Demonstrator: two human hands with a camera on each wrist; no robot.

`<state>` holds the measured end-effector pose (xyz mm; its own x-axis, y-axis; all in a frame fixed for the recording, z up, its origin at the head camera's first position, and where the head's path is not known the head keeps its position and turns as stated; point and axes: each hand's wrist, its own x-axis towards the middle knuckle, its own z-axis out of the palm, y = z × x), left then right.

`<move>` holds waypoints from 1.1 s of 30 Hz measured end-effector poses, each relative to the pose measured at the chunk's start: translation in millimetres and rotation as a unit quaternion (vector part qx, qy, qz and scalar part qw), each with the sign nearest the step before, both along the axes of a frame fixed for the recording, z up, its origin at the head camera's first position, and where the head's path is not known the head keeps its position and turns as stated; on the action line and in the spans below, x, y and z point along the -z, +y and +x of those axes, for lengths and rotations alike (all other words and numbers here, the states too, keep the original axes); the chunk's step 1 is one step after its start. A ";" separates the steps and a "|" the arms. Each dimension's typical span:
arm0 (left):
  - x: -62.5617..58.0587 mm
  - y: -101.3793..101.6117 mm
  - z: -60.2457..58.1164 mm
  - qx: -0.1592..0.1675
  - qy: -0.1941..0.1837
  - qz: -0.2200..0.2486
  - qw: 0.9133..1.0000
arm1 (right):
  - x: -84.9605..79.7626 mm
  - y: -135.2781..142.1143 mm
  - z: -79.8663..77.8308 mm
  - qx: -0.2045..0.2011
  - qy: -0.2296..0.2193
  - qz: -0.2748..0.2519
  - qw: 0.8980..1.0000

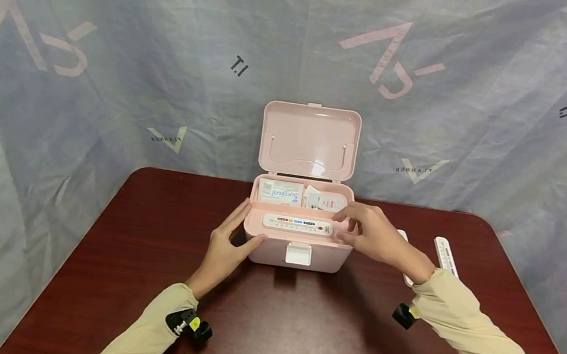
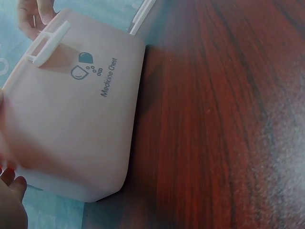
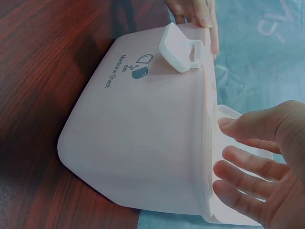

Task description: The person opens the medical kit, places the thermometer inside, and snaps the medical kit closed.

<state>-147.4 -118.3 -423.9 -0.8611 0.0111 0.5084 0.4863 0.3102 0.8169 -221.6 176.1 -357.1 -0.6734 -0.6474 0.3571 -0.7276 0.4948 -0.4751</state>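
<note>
Tabletop [image 1: 290,327] bears a chest [image 1: 269,252] — thermometer [image 1: 294,224] inside, between unclenched left [image 1: 224,250] and right hands [image 1: 376,233], left touching chest.

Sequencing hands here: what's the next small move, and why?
Probably draw the right hand toward the flat white printed strip on the brown wood-grained table: its fingers look empty, and a similar flat white thermometer lies in the open pink plastic chest's front compartment. The left hand touches the chest's left side.

Box [image 2: 71,129]: smooth plastic, matt outside. Lid [image 1: 310,138]: plastic, glossy inside. Table [image 1: 142,266]: wood-grained, smooth, glossy. Curtain [image 1: 201,28]: creased cloth, matt. Sleeves [image 1: 483,338]: wrinkled cloth, matt.
</note>
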 end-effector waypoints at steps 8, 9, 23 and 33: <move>-0.5 1.0 0.6 -0.002 -0.004 0.001 1.000 | -1.1 7.9 2.7 0.005 0.020 -0.008 1.000; -0.4 1.1 0.4 -0.003 -0.003 0.000 1.000 | -1.3 9.0 3.0 0.007 0.022 -0.007 1.000; 0.9 1.2 -0.4 -0.002 -0.006 0.003 1.000 | -3.0 21.8 7.4 0.023 0.028 -0.008 0.999; 2.3 1.1 -1.3 0.003 -0.003 0.013 1.000 | -0.9 30.3 7.2 0.039 0.025 -0.011 0.999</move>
<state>-148.7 -117.3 -426.2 -0.8641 0.0029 0.5032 0.4829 0.2863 0.8276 -214.4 206.4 -356.2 -0.7021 -0.5854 0.4054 -0.7106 0.5399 -0.4511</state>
